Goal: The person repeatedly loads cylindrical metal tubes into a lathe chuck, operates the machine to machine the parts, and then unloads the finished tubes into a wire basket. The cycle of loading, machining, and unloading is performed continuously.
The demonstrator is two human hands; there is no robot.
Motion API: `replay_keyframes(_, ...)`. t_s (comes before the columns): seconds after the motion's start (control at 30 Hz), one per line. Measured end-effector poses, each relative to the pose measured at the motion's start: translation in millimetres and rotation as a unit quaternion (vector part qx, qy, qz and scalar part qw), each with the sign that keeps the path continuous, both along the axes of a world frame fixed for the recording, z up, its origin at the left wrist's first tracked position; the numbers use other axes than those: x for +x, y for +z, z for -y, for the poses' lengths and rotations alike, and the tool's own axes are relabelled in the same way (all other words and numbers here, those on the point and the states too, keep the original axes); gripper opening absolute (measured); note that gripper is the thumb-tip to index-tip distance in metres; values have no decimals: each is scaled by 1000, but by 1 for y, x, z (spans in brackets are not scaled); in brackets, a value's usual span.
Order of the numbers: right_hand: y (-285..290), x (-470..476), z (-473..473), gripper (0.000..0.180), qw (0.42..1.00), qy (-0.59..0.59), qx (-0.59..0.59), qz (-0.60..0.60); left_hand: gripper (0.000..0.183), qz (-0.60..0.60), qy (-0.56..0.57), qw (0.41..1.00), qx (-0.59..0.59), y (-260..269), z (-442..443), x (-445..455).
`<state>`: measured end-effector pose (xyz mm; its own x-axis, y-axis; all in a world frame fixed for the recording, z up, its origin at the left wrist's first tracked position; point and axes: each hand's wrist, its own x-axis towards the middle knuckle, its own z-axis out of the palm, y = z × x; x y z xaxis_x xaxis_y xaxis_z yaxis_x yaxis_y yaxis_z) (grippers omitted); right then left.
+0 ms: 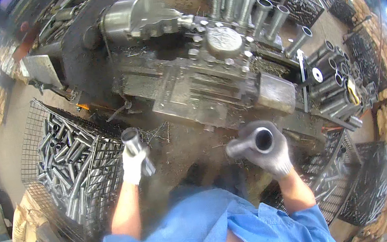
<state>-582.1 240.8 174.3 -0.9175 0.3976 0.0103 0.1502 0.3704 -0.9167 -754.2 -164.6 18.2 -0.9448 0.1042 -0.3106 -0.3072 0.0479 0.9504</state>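
My left hand (pixel 134 166), in a white glove, grips a short metal tube (pixel 130 139) beside a wire mesh basket (pixel 104 159). The tube tilts, with its open end towards the top of the picture. My right hand (pixel 277 161), in a greyish knit glove, is closed around another metal tube (pixel 265 140), whose round mouth faces me. In front of both hands lies a lathe, with a chuck (pixel 123 19) at upper left and a square tool post (pixel 224 40) ringed with bolts on its carriage (pixel 190 99).
The left basket holds many loose metal tubes (pixel 66 150). Several tubes (pixel 236 0) stand upright behind the tool post, and more tubes (pixel 332 75) are stacked at the lathe's right end. Baskets of metal parts (pixel 366 186) stand at lower right. A paper sack (pixel 27 230) is at lower left.
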Motion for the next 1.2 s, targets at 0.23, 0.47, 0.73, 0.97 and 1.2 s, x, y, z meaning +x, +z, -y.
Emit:
replay_keyframes(0.23,-3,-126,40,57,998,2,56,-43,36,-151,-190,965,102,80,-121,-121)
replay_keyframes(0.47,-19,-134,14,57,993,49,28,-100,50,-400,-96,908,-85,134,-235,-231)
replay_keyframes(0.73,3,-126,7,68,992,16,120,44,55,-275,-317,907,-36,109,-204,-185)
replay_keyframes(0.97,130,-146,-57,31,976,38,207,61,70,-261,-412,872,-49,108,-185,-190)
replay_keyframes(1.2,124,-406,-60,82,890,171,388,168,74,-651,-39,676,-343,181,-188,-368)
